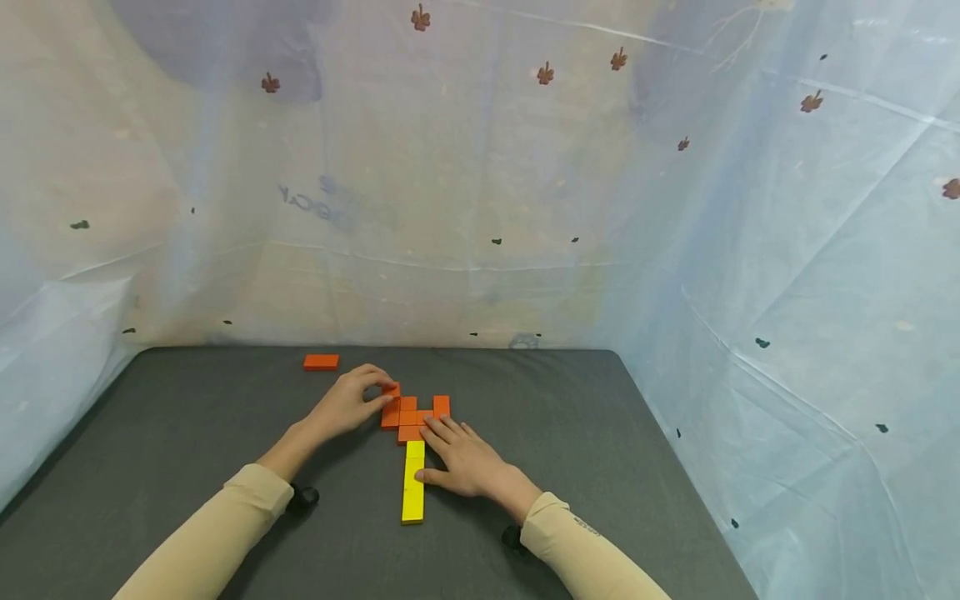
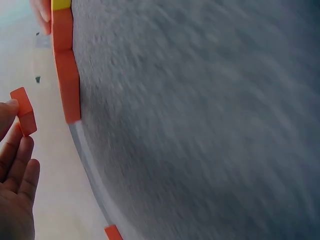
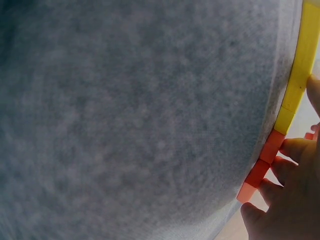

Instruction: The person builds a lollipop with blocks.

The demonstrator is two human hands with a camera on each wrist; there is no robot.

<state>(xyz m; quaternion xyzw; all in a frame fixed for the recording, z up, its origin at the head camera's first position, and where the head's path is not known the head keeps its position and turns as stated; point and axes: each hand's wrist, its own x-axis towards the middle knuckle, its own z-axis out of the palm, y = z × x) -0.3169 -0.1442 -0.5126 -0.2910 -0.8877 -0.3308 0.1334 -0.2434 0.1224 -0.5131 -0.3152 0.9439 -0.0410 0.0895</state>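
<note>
My left hand (image 1: 347, 402) pinches an orange block (image 2: 26, 112) between thumb and fingertips. In the left wrist view this block is raised above the surface; in the head view it overlaps the left end of a cluster of flat orange blocks (image 1: 408, 417). A row of yellow blocks (image 1: 412, 496) runs from the cluster toward me. My right hand (image 1: 468, 460) lies palm down with its fingers stretched out. Its fingertips rest at the right side of the orange blocks (image 3: 257, 172), and its thumb touches the side of the yellow row (image 3: 301, 60).
A loose orange block (image 1: 321, 362) lies near the far edge of the dark grey cloth-covered table (image 1: 570, 400), left of the cluster. Pale plastic sheeting (image 1: 420, 208) hangs behind the table and along its right side. Dark wrist cameras sit under both cuffs.
</note>
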